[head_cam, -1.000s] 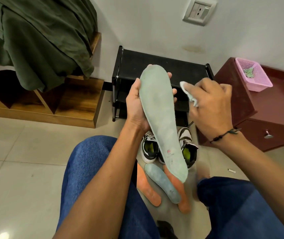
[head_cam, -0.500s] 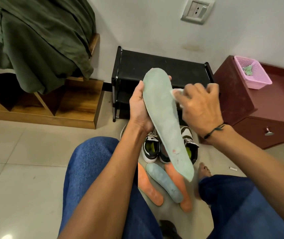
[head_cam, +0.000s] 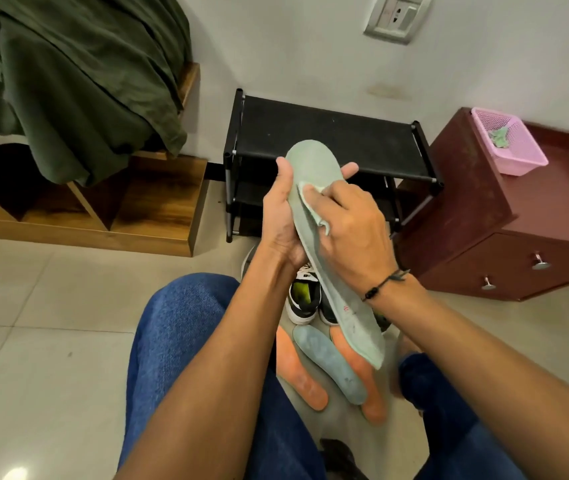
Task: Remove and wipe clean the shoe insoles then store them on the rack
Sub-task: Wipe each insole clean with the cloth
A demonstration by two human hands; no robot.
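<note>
My left hand [head_cam: 281,216] grips a long pale green insole [head_cam: 314,168] from behind, toe end up, heel end hanging down over the floor. My right hand [head_cam: 349,230] presses a small white cloth [head_cam: 310,199] flat against the upper half of that insole. On the floor below lie a blue-grey insole [head_cam: 328,365] and two orange insoles [head_cam: 300,372]. A pair of black and white shoes [head_cam: 304,299] with lime lining stands behind them. The black shoe rack [head_cam: 328,140] stands against the wall just beyond my hands.
A maroon drawer cabinet [head_cam: 504,237] with a pink basket [head_cam: 508,147] stands right of the rack. A wooden bed base [head_cam: 103,209] with a green cover [head_cam: 68,81] is on the left. My knees in blue jeans [head_cam: 179,334] frame the insoles on the tiled floor.
My right hand has moved left from beside the insole onto its face, bringing the cloth against it. My left hand keeps its hold; the insole tilted slightly.
</note>
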